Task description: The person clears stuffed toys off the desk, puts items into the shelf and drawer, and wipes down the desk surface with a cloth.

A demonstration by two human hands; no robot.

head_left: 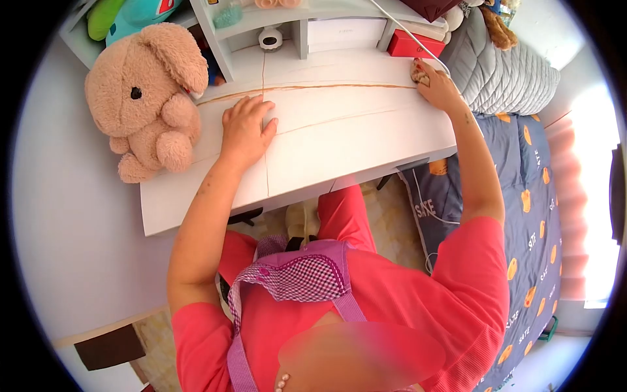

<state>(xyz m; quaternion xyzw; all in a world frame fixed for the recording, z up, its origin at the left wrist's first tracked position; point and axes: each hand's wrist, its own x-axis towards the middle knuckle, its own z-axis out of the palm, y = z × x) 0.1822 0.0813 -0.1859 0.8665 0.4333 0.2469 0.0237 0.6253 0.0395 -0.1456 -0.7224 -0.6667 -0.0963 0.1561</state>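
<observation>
My left hand [246, 132] lies palm down on the white desk [339, 147], fingers spread, with nothing in it. Over at the far right end of the desk, my right hand [439, 86] has its fingers closed around a small brown and beige object with a bit of red [420, 73]. Its exact kind cannot be made out. Just behind that hand stands a red box [406, 47], and a white cable [418, 38] runs down past it. A large pinkish-brown plush toy [147, 108] sits on the desk left of my left hand.
A shelf unit along the back holds a small white camera-like device [270, 39] and a white box [346, 34]. To the right are a grey quilted cushion [503, 72] and a bed with a dark patterned cover [522, 215]. Brown streaks mark the desktop.
</observation>
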